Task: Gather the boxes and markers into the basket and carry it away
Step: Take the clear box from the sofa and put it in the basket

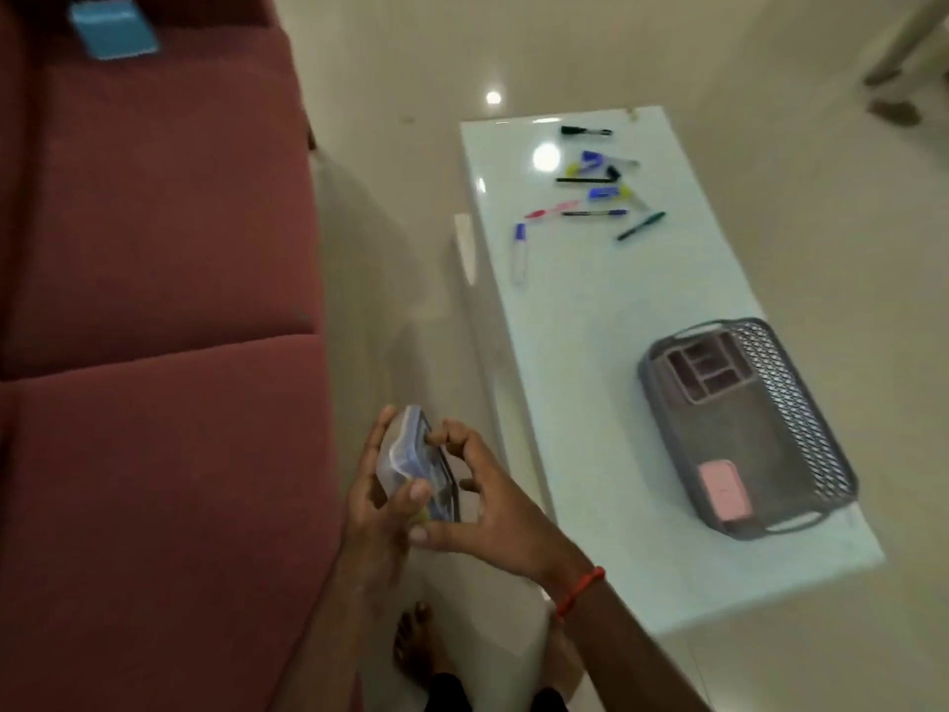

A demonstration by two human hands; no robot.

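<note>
Maroon fabric sofa (154,249) fills the left half of the frame, and a glossy white worktop (590,326) runs down the right half. Toward the lower right of that worktop sits a grey mesh plastic basket with handles (801,403). It holds a pink divided tray (703,372) at its upper end and a small pink box (724,490) at its lower end.

Low in the centre, over the floor between sofa and worktop, both hands hold a clear plastic box with blue trim (411,454). The left hand (375,506) cups it from the left with the thumb across its face. The right hand (488,506), a red thread at its wrist, pinches the box's right edge with curled fingers. The basket lies to the right of the hands, well apart from them.

The step in hand looks to be bringing this box to the basket. The next move calls for a swing rightward over the worktop edge and a release into the open middle of the basket, between tray and pink box.

A flat blue box (113,28) on the sofa, upper left, is not yet gathered. A scatter of coloured markers (590,192) lies at the top end of the worktop, well apart from basket and hands alike.
</note>
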